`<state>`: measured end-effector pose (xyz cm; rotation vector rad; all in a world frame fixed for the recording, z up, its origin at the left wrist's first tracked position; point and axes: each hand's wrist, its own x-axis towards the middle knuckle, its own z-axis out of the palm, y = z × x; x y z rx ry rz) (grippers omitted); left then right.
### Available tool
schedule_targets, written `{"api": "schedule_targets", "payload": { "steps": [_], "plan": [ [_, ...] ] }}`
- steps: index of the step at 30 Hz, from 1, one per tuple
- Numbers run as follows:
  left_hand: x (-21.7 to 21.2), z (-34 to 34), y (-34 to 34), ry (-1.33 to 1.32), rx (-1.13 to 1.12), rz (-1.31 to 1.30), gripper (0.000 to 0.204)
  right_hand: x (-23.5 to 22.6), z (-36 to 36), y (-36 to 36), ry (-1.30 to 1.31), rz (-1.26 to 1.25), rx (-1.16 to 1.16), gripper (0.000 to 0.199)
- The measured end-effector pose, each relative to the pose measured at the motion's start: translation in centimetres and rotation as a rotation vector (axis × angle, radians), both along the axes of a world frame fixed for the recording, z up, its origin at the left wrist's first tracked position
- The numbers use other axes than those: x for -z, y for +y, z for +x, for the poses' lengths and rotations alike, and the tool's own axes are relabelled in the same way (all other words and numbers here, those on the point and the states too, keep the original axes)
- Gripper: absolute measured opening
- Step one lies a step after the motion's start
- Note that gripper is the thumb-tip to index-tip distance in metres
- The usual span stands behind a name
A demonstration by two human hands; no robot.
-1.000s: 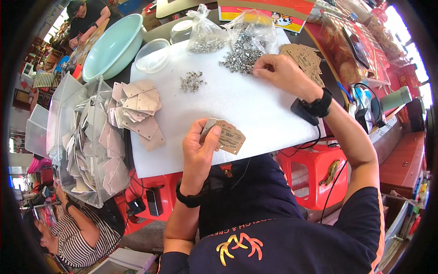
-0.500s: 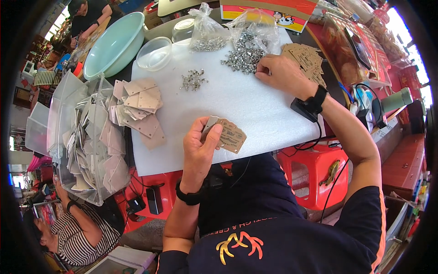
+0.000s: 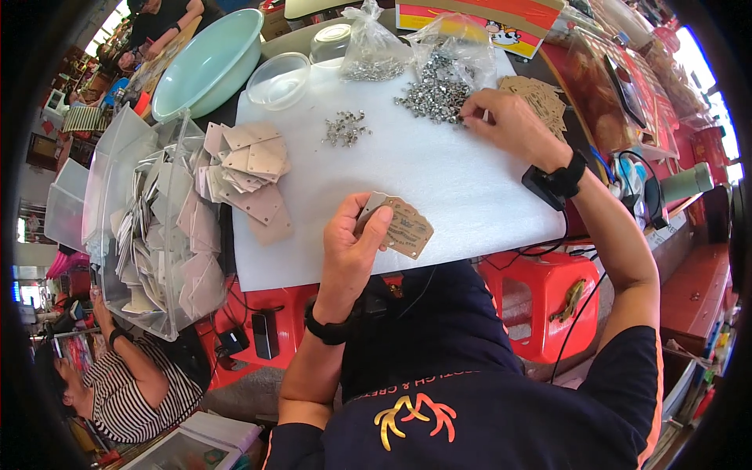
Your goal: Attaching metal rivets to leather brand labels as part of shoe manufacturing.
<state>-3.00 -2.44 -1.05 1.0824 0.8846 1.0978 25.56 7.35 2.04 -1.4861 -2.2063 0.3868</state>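
Observation:
Between the thumb and fingers of my left hand [image 3: 351,239] is a brown printed card [image 3: 410,228] with small holes near its edges, held above the front of the white foam sheet [image 3: 337,172]. At the right edge of a heap of small shiny metal pieces [image 3: 435,95], my right hand [image 3: 517,125] has its thumb and fingertips drawn together. Whatever is between those fingertips is too small to make out. A smaller cluster of metal pieces [image 3: 345,128] lies left of the heap. Brown cards [image 3: 539,102] are piled just beyond my right hand.
Pale cards [image 3: 251,157] are stacked at the sheet's left, beside a clear bin [image 3: 168,313] full of more. Plastic bags of metal pieces [image 3: 376,55], a clear bowl [image 3: 280,82] and a green basin [image 3: 207,66] stand behind. Two other people sit at the left.
My right hand has shifted slightly at the edge of the metal heap, its fingertips closer together. My left hand still holds the card. The whole view has moved a little.

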Motion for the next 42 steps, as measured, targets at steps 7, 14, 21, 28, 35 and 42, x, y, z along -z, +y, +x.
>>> {"api": "schedule_targets", "payload": {
  "steps": [7,14,21,28,35,42],
  "plan": [
    [0.3,-0.2,-0.2,0.006,-0.008,-0.023,0.019,0.0,0.3,0.5,-0.071,-0.014,0.023,0.014],
    [0.2,-0.1,-0.1,0.007,-0.009,-0.008,0.019,1.3,-1.2,0.3,-0.151,0.069,-0.033,0.014],
    [0.3,-0.1,0.0,0.015,-0.025,-0.003,0.018,0.8,-2.1,0.1,-0.218,0.085,-0.054,0.012],
    [0.4,0.1,0.0,-0.002,-0.032,-0.009,0.018,-0.6,-3.1,-2.1,0.279,-0.315,-0.15,0.018],
    [-0.5,1.2,-0.3,0.035,-0.078,0.035,0.019,-1.7,-6.9,-5.4,0.732,-0.731,-0.21,0.014],
    [-0.5,1.4,-0.4,0.113,-0.123,0.155,0.016,-0.5,-8.4,-6.8,0.753,-0.501,-0.217,0.01]
  ]
}}
